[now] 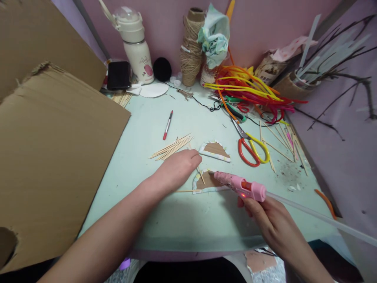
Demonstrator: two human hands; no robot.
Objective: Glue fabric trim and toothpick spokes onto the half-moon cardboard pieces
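Observation:
In my right hand [265,216] is a pink glue gun [235,184], with a long clear glue stick [312,211] out of its back and a small orange light on it. Its nozzle is over a half-round cardboard piece [209,180] edged with pale wrapping. My left hand [185,164] is closed, fingers pinched round a thin wooden stick [201,177] that slants down across that piece; the fingertips are partly hidden. Another stick [184,191] lies at the piece's lower left edge. Just beyond is a second half-round cardboard piece [216,149].
Wooden sticks [172,147] lie beyond my left hand, near a red marker [167,125]. Scissors [250,145] lie right, before bright pipe cleaners [244,86]. A bottle [137,51] and twine [191,51] stand at the back. Large cardboard [59,157] fills the left; branches [347,78] jut in right.

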